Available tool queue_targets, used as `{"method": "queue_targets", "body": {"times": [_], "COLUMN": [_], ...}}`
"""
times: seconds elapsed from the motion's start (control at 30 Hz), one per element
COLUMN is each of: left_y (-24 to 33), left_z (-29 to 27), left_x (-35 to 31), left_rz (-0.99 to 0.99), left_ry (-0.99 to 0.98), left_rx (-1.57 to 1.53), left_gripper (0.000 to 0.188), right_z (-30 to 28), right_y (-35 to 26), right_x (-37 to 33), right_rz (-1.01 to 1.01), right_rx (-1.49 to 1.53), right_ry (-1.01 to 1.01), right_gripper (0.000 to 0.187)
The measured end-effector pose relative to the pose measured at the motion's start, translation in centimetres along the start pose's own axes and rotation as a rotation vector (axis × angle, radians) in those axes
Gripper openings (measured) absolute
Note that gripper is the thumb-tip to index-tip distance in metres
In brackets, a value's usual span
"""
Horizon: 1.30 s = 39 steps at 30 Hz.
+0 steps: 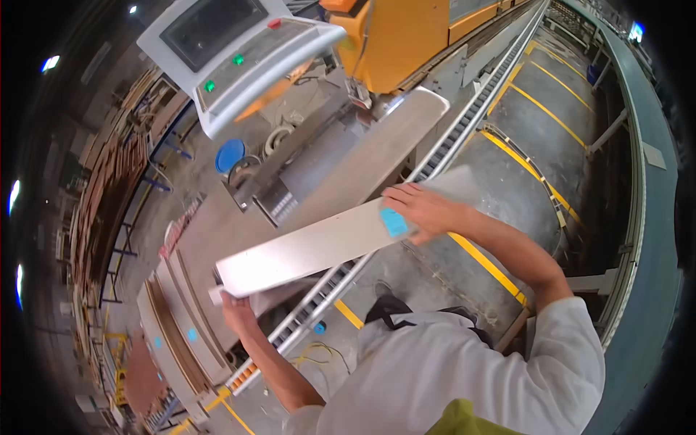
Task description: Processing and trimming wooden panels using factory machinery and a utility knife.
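A long white board [304,249] with a blue label near its right end is held across in front of me, over the roller rail. My left hand [237,313] grips its left end from the near edge, fingers partly hidden beneath. Toward the right end my right hand [420,210] is closed over the board, next to the blue label [394,222]. Just beyond the board lies the machine's flat brownish work surface [377,156].
A grey-white control panel [239,65] with green and red buttons stands at far left, beside an orange machine [406,47]. The roller rail [464,119] runs diagonally. Labelled boards [181,319] are stacked at left. A green conveyor [652,210] curves along the right, past yellow floor lines [544,109].
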<state>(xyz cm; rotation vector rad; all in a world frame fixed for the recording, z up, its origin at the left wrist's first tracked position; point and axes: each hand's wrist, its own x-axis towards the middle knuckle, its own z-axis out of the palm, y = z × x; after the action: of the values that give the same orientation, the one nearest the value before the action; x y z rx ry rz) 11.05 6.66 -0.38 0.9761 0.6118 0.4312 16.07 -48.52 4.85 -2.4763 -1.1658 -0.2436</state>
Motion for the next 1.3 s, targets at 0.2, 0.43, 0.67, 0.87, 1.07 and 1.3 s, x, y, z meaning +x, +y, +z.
{"method": "queue_targets", "body": {"times": [0.2,0.43,0.67,0.87,1.07,1.3], "left_y": [2.3,1.2,-2.0,-1.8,-3.3,-3.8], "left_z": [-5.7,-7.5,-6.0,-4.0,-1.3,2.0], "left_x": [7.5,8.0,8.2,9.8,11.9,13.0], "left_rz": [-0.013,-0.013,-0.013,0.063,0.116,0.325], "left_ry": [0.101,0.078,0.180,0.246,0.251,0.051], "left_rx": [0.012,0.065,-0.004,0.178,0.466,1.329], "left_gripper": [0.046,0.031,0.033,0.024,0.018,0.033], "right_z": [4.3,8.2,12.4,17.7,17.9,16.3], "right_y": [5.8,10.9,9.3,6.9,8.8,12.9], "right_x": [16.7,23.9,16.8,19.1,21.5,21.4], "right_rz": [-0.033,-0.037,0.691,0.897,0.958,0.989], "right_rx": [-0.118,-0.139,-0.098,-0.041,0.018,0.017], "right_ry": [-0.327,-0.452,0.309,0.387,0.348,0.311], "right_gripper": [0.097,0.084,0.063,0.087,0.099,0.130]}}
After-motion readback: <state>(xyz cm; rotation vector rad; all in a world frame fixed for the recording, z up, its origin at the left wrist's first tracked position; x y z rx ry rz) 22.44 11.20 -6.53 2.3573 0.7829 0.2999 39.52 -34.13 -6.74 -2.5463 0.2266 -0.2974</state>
